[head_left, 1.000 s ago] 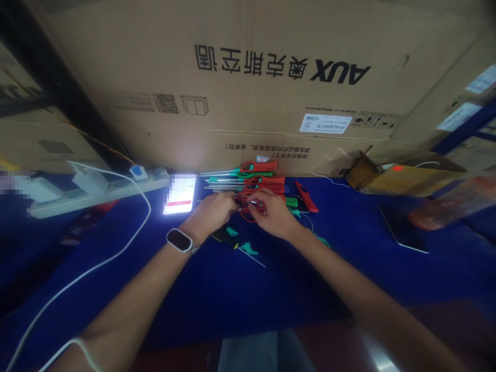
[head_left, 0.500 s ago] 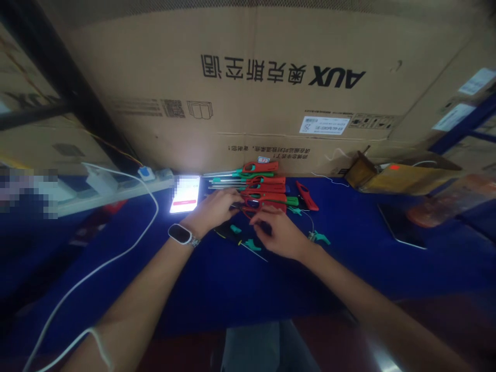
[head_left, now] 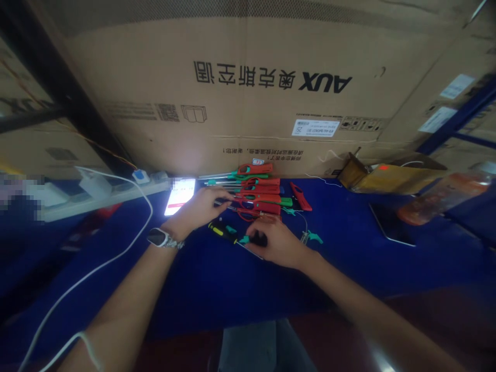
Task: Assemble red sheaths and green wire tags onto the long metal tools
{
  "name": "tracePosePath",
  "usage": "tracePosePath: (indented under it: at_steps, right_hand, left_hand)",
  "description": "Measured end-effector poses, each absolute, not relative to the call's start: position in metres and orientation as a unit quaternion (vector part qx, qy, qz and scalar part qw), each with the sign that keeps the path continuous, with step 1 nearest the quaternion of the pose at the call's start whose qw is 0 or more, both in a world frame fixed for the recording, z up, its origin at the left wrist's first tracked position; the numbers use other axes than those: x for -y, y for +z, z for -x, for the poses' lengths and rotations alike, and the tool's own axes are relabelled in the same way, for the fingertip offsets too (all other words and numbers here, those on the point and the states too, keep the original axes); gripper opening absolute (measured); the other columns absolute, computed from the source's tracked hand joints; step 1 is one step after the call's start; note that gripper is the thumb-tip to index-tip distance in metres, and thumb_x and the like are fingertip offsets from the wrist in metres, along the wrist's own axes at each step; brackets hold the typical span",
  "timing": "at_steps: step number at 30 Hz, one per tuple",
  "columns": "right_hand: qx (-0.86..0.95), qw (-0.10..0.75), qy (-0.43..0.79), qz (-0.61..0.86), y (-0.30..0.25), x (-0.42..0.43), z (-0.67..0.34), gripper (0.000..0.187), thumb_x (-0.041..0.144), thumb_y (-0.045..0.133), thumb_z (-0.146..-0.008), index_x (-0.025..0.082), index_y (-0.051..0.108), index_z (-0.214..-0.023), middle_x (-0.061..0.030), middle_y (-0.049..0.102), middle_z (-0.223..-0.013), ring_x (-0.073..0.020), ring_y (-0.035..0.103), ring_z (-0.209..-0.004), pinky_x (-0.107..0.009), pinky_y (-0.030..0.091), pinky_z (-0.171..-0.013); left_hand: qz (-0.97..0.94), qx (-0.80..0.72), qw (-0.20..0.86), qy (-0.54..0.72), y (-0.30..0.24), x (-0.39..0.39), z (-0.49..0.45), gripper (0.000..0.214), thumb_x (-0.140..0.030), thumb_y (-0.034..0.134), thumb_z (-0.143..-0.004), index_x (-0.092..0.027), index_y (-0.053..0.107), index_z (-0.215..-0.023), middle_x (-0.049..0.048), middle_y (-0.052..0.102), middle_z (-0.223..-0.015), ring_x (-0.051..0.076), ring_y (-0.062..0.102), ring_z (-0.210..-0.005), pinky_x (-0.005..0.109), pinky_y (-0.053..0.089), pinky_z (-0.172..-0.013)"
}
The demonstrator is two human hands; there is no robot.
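Note:
A pile of long red and green gas lighters (head_left: 259, 192) with metal stems lies on the blue cloth (head_left: 240, 289) against a big cardboard box (head_left: 248, 93). My left hand (head_left: 199, 206), with a watch on the wrist, rests on the metal stems at the pile's left end, fingers curled on them. My right hand (head_left: 273, 243) is nearer me, fingers pinched on a small green part (head_left: 245, 239) lying on the cloth. A black and yellow screwdriver (head_left: 221, 232) lies between my hands. Another small green part (head_left: 312, 237) lies right of my right hand.
A lit phone (head_left: 179, 196) lies left of the pile. A white power strip (head_left: 96, 194) with plugs and a white cable (head_left: 96, 268) runs along the left. A dark tablet (head_left: 391, 223), an orange bottle (head_left: 442, 199) and a yellow box (head_left: 387, 178) sit on the right.
My right hand has drawn back from the lighter pile toward me and come down on the small green part. My left hand has stayed at the stems.

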State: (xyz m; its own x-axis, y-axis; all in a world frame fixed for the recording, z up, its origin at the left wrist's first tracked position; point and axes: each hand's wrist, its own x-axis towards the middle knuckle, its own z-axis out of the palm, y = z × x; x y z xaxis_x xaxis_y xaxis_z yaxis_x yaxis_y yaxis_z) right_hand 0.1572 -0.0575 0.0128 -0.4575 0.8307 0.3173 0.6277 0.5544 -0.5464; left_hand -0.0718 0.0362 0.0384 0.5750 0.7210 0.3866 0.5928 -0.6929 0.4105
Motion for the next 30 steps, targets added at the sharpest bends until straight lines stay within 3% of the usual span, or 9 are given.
tracePosePath:
  at_steps: [4,10,20,26,30]
  right_hand:
    - [0.783,0.378,0.241,0.431,0.017,0.054,-0.162,0.014,0.022,0.068,-0.084,0.022,0.066,-0.098,-0.0006,0.072,-0.085,-0.0144,0.067,-0.075,-0.029,0.054,-0.073]
    - [0.700,0.467,0.261,0.473,0.023,0.034,-0.173,0.024,0.028,0.069,-0.082,0.019,0.067,-0.104,-0.0039,0.073,-0.085,-0.0157,0.069,-0.075,-0.028,0.054,-0.068]
    - [0.692,0.504,0.230,0.463,0.015,0.003,-0.160,0.020,0.029,0.072,-0.078,0.020,0.066,-0.095,-0.0023,0.072,-0.084,-0.0169,0.070,-0.079,-0.030,0.054,-0.075]
    - [0.678,0.495,0.251,0.482,0.007,-0.008,-0.168,0.023,0.029,0.074,-0.076,0.020,0.062,-0.094,-0.0009,0.072,-0.077,-0.0181,0.071,-0.075,-0.032,0.056,-0.076]
    - [0.706,0.473,0.229,0.475,0.007,-0.011,-0.168,0.014,0.028,0.070,-0.079,0.021,0.063,-0.089,-0.0015,0.074,-0.082,-0.0191,0.073,-0.080,-0.033,0.056,-0.078]
  left_hand:
    - [-0.874,-0.356,0.149,0.297,0.047,-0.027,0.063,0.016,-0.027,0.061,-0.089,-0.020,0.075,-0.094,0.0051,0.076,-0.096,0.019,0.070,-0.086,0.034,0.055,-0.082]
    - [-0.870,-0.320,0.182,0.327,0.044,-0.020,0.052,0.014,-0.024,0.061,-0.088,-0.020,0.074,-0.095,0.0046,0.075,-0.095,0.017,0.070,-0.083,0.031,0.055,-0.078]
    - [-0.795,-0.397,0.230,0.398,0.031,-0.014,0.028,0.015,-0.024,0.057,-0.091,-0.018,0.069,-0.099,0.0035,0.075,-0.087,0.016,0.069,-0.077,0.029,0.056,-0.070]
    - [-0.861,-0.365,0.137,0.328,0.024,-0.031,0.045,0.011,-0.019,0.062,-0.090,-0.019,0.071,-0.096,0.0055,0.072,-0.097,0.021,0.065,-0.095,0.039,0.051,-0.090]
    - [-0.864,-0.347,0.165,0.326,0.022,-0.033,0.045,0.010,-0.022,0.063,-0.090,-0.020,0.071,-0.095,0.0048,0.073,-0.096,0.020,0.066,-0.094,0.037,0.051,-0.089]
